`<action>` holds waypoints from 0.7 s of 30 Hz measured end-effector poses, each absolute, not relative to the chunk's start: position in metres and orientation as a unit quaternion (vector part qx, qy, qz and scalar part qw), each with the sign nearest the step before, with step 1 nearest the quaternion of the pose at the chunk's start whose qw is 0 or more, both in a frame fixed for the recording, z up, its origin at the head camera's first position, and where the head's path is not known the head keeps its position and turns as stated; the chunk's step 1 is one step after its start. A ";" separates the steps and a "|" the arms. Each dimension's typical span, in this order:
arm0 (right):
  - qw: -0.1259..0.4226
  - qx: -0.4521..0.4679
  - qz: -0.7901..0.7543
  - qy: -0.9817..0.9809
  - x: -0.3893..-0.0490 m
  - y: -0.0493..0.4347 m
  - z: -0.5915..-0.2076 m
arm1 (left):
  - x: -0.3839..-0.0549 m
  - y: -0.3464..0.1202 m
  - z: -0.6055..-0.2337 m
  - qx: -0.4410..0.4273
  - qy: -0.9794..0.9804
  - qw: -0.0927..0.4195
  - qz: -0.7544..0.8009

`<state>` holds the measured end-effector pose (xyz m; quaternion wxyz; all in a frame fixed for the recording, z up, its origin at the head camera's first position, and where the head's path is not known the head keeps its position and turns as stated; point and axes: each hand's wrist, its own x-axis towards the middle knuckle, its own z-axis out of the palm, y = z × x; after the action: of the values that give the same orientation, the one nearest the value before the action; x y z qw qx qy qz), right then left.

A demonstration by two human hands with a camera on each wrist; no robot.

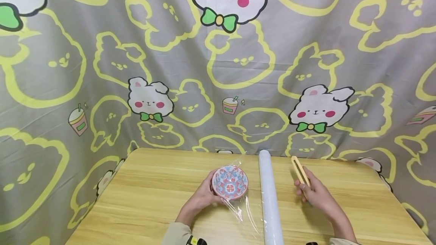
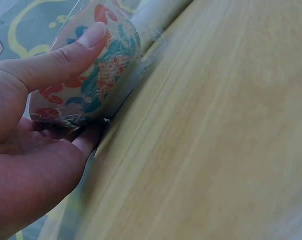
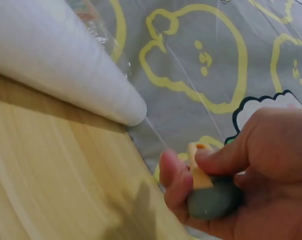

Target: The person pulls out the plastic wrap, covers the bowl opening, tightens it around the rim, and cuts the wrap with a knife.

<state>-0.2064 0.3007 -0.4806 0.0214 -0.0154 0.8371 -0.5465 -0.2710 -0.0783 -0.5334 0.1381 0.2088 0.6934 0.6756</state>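
In the head view a small bowl (image 1: pixel 230 183), patterned in red and blue, is tilted so its inside faces the camera. My left hand (image 1: pixel 203 193) grips it from the left. The left wrist view shows the thumb lying along the bowl's outer wall (image 2: pixel 108 75), fingers underneath. Clear cling film (image 1: pixel 240 211) clings round the bowl and trails toward the roll. On the right, my right hand (image 1: pixel 318 196) holds what looks like a yellow utility knife (image 1: pixel 297 166) with a long slot, pointing away. Its grey-green end (image 3: pixel 213 200) sits in the palm; no blade is visible.
A long white roll of cling film (image 1: pixel 270 196) lies lengthwise on the wooden table (image 1: pixel 153 188), between both hands. Behind the table's far edge hangs a grey curtain (image 1: pixel 190 63) with cartoon prints, which also covers the sides.
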 end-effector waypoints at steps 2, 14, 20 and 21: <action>0.012 -0.021 -0.506 0.862 -0.206 0.301 -0.483 | -0.271 -0.078 -0.534 0.207 0.692 0.140 0.677; -0.015 -0.017 -0.426 0.904 -0.208 0.297 -0.486 | -0.270 -0.078 -0.535 0.201 0.693 0.136 0.679; -0.064 -0.004 -0.356 0.932 -0.207 0.298 -0.487 | -0.269 -0.076 -0.534 0.205 0.684 0.140 0.686; -0.066 0.001 -0.354 0.933 -0.207 0.298 -0.487 | -0.270 -0.076 -0.534 0.206 0.683 0.139 0.687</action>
<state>-0.2070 0.2978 -0.4870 -0.0657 0.0011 0.9330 -0.3538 -0.2697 -0.0759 -0.5337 0.1393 0.2061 0.6830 0.6867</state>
